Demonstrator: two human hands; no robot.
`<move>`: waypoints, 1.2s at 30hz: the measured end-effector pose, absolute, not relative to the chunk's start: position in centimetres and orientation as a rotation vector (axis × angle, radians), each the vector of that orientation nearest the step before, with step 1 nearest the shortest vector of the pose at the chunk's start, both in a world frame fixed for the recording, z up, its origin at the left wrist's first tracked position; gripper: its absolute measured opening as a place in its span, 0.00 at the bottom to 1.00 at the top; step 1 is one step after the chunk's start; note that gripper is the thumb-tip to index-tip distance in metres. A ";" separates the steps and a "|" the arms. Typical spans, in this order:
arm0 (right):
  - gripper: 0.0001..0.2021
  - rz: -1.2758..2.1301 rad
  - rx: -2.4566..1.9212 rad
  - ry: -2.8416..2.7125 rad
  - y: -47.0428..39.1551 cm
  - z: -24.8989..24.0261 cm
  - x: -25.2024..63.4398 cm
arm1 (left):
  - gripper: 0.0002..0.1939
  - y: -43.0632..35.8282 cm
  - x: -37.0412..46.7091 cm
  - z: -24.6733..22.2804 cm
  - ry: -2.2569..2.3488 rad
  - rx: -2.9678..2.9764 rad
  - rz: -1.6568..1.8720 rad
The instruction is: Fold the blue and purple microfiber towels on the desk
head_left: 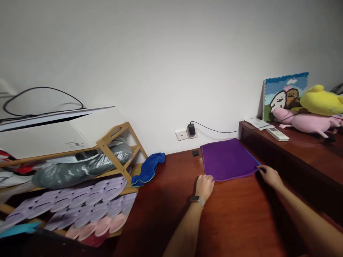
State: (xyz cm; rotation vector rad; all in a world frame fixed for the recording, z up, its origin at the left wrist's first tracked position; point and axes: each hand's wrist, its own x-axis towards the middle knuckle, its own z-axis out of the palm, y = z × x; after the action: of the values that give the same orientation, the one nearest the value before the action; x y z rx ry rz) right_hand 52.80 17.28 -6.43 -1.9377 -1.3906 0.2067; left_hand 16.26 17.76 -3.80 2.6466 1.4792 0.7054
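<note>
A purple cloth [227,160] lies spread as a rough square on the reddish-brown wooden surface [171,210], close to the wall. At its near left corner, my left hand [204,186] is closed on the edge; a watch sits on that wrist. My right hand [270,176] pinches the near right corner between thumb and fingers. Blue trim shows along the cloth's right side near that hand. Further left, a crumpled blue cloth [149,169] with a light green edge rests at the surface's left edge.
A wooden rack [128,142] with several lilac and pink slippers [88,200] stands left. A charger [191,129] is plugged into the wall, its cord running right. On the raised ledge at right are a remote [277,134], plush toys [308,119] and a dog picture [285,89].
</note>
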 end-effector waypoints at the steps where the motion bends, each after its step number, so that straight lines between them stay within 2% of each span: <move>1: 0.15 0.200 -1.942 -1.420 16.7 -7.9 52.7 | 0.09 17.1 16.2 -5.1 1.484 2.634 0.688; 4: 0.21 0.078 -1.970 -1.577 15.2 -10.4 52.7 | 0.18 15.4 15.8 -7.2 1.493 2.601 0.664; 7: 0.25 -0.105 -2.052 -1.699 13.9 -11.4 52.9 | 0.21 13.2 14.5 -7.5 1.394 2.614 0.620; 10: 0.26 -0.257 -2.059 -1.705 12.6 -11.6 52.3 | 0.18 10.8 10.4 -7.3 1.391 2.619 0.672; 12: 0.25 -0.300 -1.956 -1.723 11.9 -11.4 50.7 | 0.14 9.8 5.5 -6.7 1.585 2.593 0.705; 17: 0.20 -0.139 -1.556 -1.825 9.8 -10.7 41.0 | 0.16 10.2 -9.5 -4.5 2.162 2.397 0.687; 21: 0.16 0.020 -1.308 -1.924 8.3 -11.5 32.7 | 0.19 13.2 -15.5 -3.8 2.327 2.333 0.569; 26: 0.14 0.086 -1.240 -1.983 7.0 -12.7 29.2 | 0.26 17.4 -15.2 -3.7 2.393 2.309 0.469; 31: 0.13 0.115 -1.264 -2.044 6.6 -11.6 29.0 | 0.19 18.7 -13.8 -2.6 2.440 2.218 0.494; 36: 0.12 0.180 -1.276 -2.046 6.2 -10.3 28.2 | 0.15 14.2 -9.1 -1.1 2.244 2.336 0.642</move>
State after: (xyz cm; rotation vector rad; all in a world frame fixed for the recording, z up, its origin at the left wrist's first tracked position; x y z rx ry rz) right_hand 28.17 6.22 -10.31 -1.2761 -2.0462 0.1797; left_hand -9.06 14.19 -1.05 2.3363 2.2442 0.6424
